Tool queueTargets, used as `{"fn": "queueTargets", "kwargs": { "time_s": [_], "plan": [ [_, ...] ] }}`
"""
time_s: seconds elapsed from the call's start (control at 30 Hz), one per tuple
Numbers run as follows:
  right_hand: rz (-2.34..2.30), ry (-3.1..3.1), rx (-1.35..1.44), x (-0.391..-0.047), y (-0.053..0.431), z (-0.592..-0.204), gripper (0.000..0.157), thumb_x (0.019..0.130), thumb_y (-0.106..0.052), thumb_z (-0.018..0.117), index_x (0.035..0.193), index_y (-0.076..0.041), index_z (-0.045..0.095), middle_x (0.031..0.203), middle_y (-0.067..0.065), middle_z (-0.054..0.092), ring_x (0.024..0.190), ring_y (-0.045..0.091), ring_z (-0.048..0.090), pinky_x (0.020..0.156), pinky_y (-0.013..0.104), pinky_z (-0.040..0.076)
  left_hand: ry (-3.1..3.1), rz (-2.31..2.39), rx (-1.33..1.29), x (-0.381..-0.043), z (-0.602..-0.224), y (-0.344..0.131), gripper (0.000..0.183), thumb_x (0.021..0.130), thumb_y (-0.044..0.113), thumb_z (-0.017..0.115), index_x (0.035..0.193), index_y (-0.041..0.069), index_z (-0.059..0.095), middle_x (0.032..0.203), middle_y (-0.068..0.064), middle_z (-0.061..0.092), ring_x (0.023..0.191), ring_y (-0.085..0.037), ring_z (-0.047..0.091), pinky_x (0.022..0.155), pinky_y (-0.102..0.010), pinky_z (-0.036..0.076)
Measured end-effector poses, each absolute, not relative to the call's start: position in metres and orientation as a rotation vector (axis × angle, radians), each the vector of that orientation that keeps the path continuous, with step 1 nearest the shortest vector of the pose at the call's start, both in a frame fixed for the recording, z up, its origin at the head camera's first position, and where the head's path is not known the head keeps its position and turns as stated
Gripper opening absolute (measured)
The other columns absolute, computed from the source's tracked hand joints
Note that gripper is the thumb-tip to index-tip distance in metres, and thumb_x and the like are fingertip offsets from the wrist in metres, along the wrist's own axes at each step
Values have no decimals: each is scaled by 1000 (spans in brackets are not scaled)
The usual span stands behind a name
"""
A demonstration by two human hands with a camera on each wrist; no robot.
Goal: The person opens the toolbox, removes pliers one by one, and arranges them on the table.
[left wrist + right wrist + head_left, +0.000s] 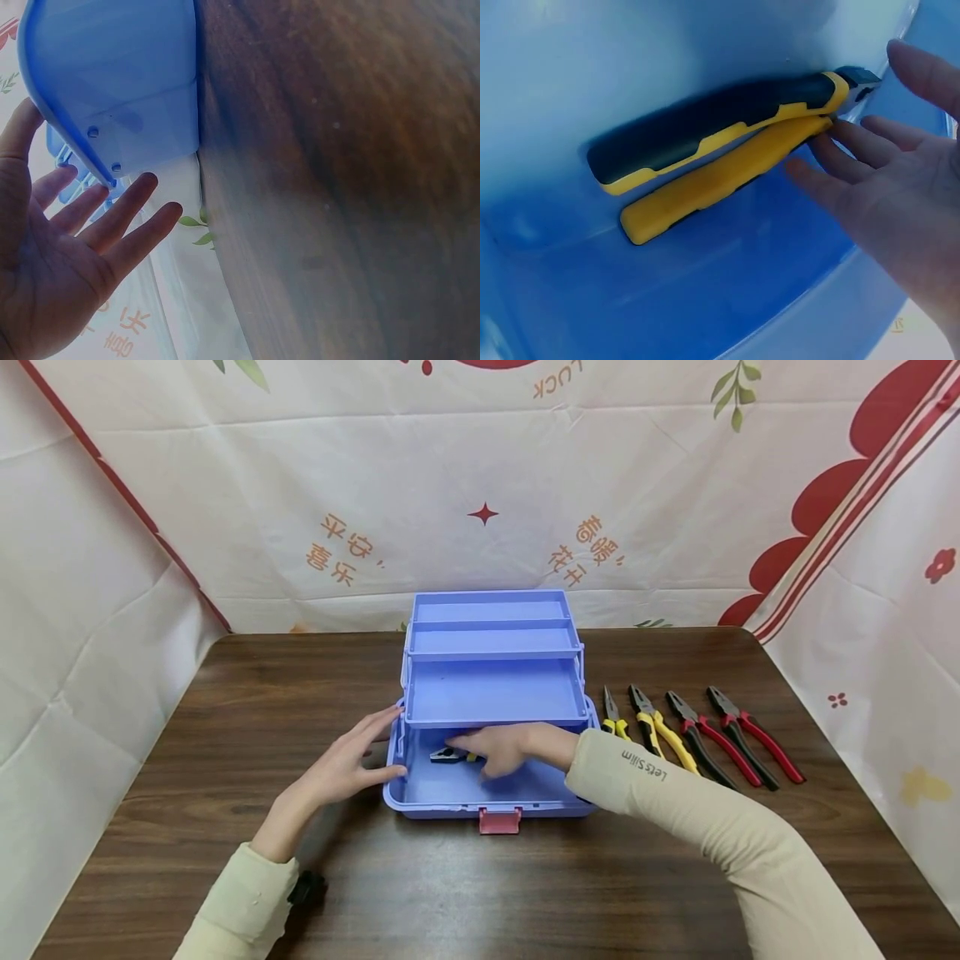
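Note:
A blue toolbox [442, 811] stands on the table, its tiered trays raised at the back. On the floor of its lower compartment lie pliers [705, 180] with black-and-yellow handles. My right hand [504, 748] reaches in over them; in the right wrist view its fingers are extended, fingertips right at the yellow handle near the pliers' head, the thumb apart from it. My left hand [341, 770] is at the box's left side with fingers spread. In the left wrist view the thumb [22, 131] lies against the rim and the other fingers stretch along the outside.
Right of the box lie yellow-handled needle-nose pliers [611, 703], larger yellow-handled pliers [678, 747], and two pairs of red-and-black pliers [727, 749]. A pink latch [499, 822] hangs at the box's front. A printed cloth [480, 460] rises behind the wooden table [420, 893].

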State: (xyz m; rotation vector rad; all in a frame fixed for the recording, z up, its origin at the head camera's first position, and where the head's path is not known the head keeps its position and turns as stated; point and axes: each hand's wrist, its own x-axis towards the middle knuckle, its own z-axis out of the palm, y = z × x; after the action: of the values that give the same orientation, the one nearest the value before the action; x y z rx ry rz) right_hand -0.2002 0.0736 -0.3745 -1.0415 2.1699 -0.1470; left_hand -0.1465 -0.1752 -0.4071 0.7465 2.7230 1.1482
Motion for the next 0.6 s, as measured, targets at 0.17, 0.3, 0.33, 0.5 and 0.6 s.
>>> {"fn": "queueTargets", "kwargs": {
  "time_s": [0.17,0.3,0.33,0.5,0.6],
  "plan": [
    [-41,2222,-1041,-201,74,-380,65,86,4,47,144,0,18,148,14,20,128,16,26,106,29,19,2734,1143,759,-147,-408,-175,79,81,36,69,144,15,27,146,-12,26,117,-33,46,82,-53,45],
    [-6,2273,-1066,-200,73,-384,60,86,7,47,142,-1,26,142,13,31,114,14,38,100,29,30,2748,1144,784,-147,-408,-175,79,81,33,70,144,13,28,145,-12,27,116,-32,47,82,-51,46],
    [-13,2282,-1078,-200,73,-385,58,86,7,47,141,-2,30,139,13,35,111,14,40,97,29,32,2751,1144,788,-147,-407,-175,79,80,33,70,144,13,28,145,-12,28,115,-32,47,81,-51,46],
    [-80,2307,-1163,-199,74,-388,47,82,7,54,127,-7,49,117,9,49,95,16,46,89,30,39,2750,1133,783,-147,-406,-175,78,81,34,69,144,13,28,145,-12,27,116,-32,47,82,-50,46],
    [-96,2308,-1190,-199,74,-390,45,81,5,58,123,-7,51,113,8,50,93,16,47,89,31,39,2747,1131,773,-147,-406,-175,78,81,35,69,144,13,28,145,-12,28,116,-32,47,82,-50,46]
  ]
}}
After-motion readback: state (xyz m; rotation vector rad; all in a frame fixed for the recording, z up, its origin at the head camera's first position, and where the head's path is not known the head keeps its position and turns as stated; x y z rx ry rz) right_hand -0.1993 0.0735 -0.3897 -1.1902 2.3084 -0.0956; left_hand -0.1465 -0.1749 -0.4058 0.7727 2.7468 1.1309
